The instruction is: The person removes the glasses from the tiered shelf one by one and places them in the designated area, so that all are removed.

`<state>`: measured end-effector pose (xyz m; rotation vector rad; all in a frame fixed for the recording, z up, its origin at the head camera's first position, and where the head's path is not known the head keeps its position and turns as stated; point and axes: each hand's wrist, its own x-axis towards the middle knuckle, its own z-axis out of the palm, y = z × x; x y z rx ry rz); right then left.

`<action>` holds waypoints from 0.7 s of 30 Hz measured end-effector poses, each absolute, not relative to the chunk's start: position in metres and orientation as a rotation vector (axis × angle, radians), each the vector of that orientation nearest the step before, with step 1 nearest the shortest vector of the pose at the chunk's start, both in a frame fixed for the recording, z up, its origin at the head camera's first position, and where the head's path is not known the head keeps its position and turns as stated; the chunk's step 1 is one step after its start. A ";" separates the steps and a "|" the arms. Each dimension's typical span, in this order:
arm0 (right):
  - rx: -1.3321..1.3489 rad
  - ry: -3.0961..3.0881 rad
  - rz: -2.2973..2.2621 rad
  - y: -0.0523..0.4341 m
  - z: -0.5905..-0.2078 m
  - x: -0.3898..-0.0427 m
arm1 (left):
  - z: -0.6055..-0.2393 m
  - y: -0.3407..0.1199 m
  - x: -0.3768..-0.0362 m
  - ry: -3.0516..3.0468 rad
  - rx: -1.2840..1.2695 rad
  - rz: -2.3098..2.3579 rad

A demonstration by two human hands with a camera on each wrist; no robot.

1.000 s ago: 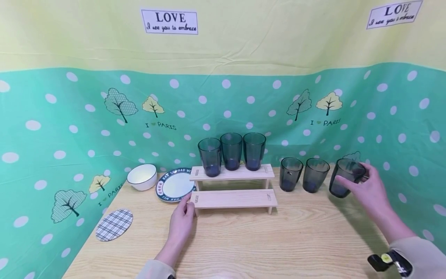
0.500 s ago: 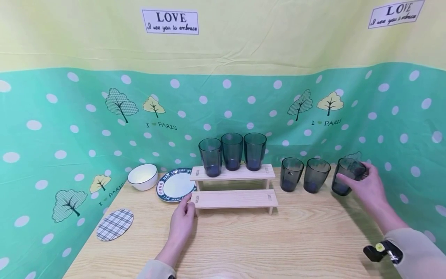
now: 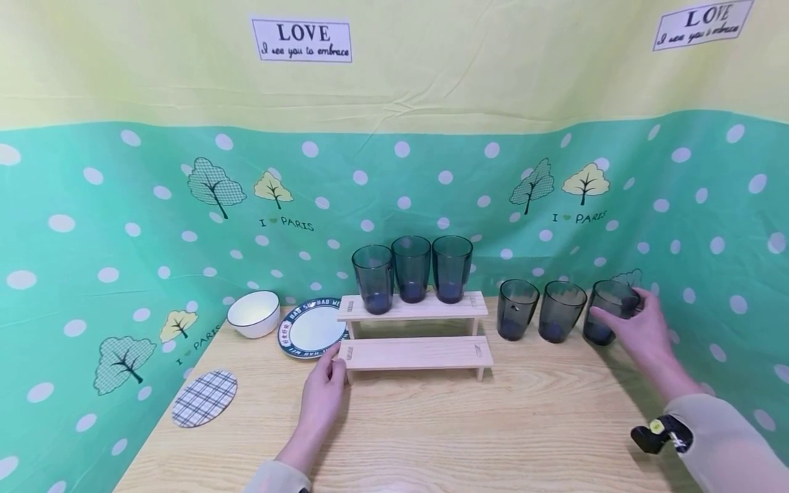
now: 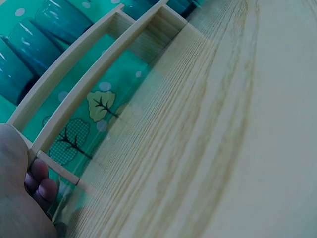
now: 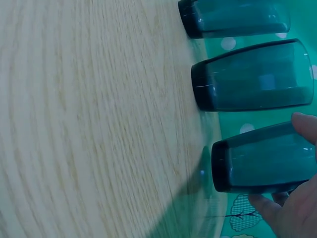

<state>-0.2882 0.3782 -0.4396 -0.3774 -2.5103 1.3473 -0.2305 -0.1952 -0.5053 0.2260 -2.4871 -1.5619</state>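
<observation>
My right hand [image 3: 644, 335] holds a dark, clear glass tumbler [image 3: 607, 311] by its side, at the right end of a row of three. In the right wrist view, thumb and fingers lie on opposite sides of this tumbler [image 5: 265, 161]; I cannot tell whether its base touches the table. My left hand [image 3: 323, 390] grips the left end of a two-step wooden rack [image 3: 416, 352]. The left wrist view has its curled fingers [image 4: 42, 183] at the rack's end leg. Three matching tumblers [image 3: 411, 270] stand upright on the upper step.
Two more tumblers [image 3: 516, 311] stand between the rack and my right hand. Left of the rack are a blue-rimmed plate [image 3: 314, 329], a white bowl [image 3: 254, 315] and a checked round mat [image 3: 205, 398]. A polka-dot cloth [image 3: 431, 185] hangs behind the wooden table [image 3: 444, 431].
My right hand has moved a little to the left with the tumbler, closer to the neighbouring one. The left hand stays at the rack's end.
</observation>
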 end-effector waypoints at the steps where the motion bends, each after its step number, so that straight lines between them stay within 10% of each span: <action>1: -0.382 -2.511 1.338 0.378 -0.441 -0.289 | -0.505 -0.195 -0.230 -2.487 0.225 -1.566; 21: -0.360 -2.502 1.343 0.377 -0.451 -0.292 | -0.507 -0.196 -0.232 -2.494 0.232 -1.547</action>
